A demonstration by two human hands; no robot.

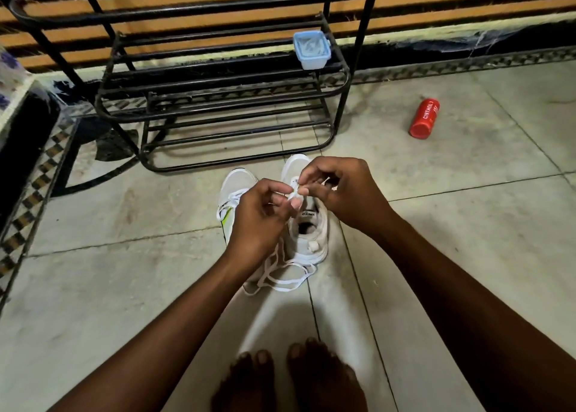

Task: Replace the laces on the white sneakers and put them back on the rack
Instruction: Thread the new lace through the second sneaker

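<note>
Both sneakers stand on the floor just in front of the rack [218,106], toes toward it, so that returning them afterwards should be a short reach. The right sneaker [307,224], the one farther from the rack's left leg, is the one being worked on: its tongue is exposed and its opening gapes, which suggests the lacing there is not finished. Above it the left hand [260,215] and the right hand [339,190] meet, each grip pinched together on the lace [294,193], thumb against fingertips. Holding the tip this tightly from both sides looks meant to steady it and aim it at an eyelet; which eyelet I cannot tell, since the fingers hide it. The rest of the lace lies in slack loops on the floor behind the heels, on the side away from the rack, where it can feed freely. The left sneaker [233,193] beside it already shows lace across its top. A blue box [311,50] sits on the rack's middle shelf; a red bottle [424,118] lies well right of the rack.
</note>
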